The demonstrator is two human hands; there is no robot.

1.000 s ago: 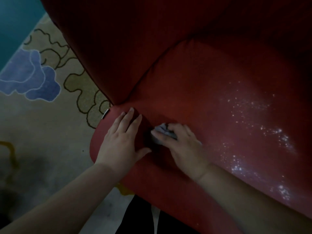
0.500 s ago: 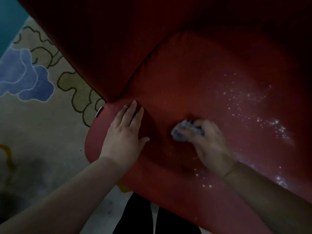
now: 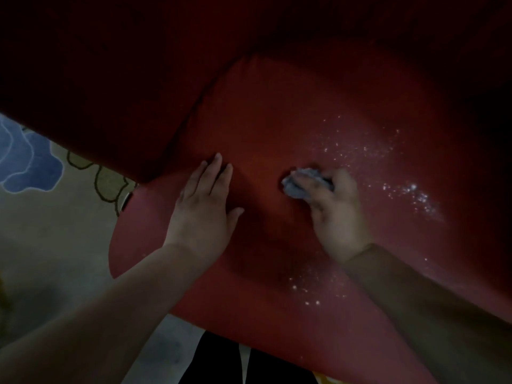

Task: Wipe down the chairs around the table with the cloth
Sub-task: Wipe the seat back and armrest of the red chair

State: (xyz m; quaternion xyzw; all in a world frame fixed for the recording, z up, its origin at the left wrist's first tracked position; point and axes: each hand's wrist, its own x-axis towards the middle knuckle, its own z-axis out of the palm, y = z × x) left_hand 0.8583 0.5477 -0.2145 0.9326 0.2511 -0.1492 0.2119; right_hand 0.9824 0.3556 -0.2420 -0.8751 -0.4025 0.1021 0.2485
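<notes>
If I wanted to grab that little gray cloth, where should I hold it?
Probably by the crumpled end of the cloth poking out past the right hand. Come from the left, over the bare seat, because that hand's fingers curl over the rest of it.

Patterned rug (image 3: 55, 231) fills the left side of view, mostly beige/grey. Blue cloud-like shape (image 3: 25, 159) with pale outlines at far left edge. Olive curly motifs (image 3: 106, 181) with dark outlines just right of it. Dark trouser legs (image 3: 221, 361) at near bottom centre, pale strip between them. Small yellow patch (image 3: 322, 379) at near bottom edge, right of the legs; can't identify.
</notes>
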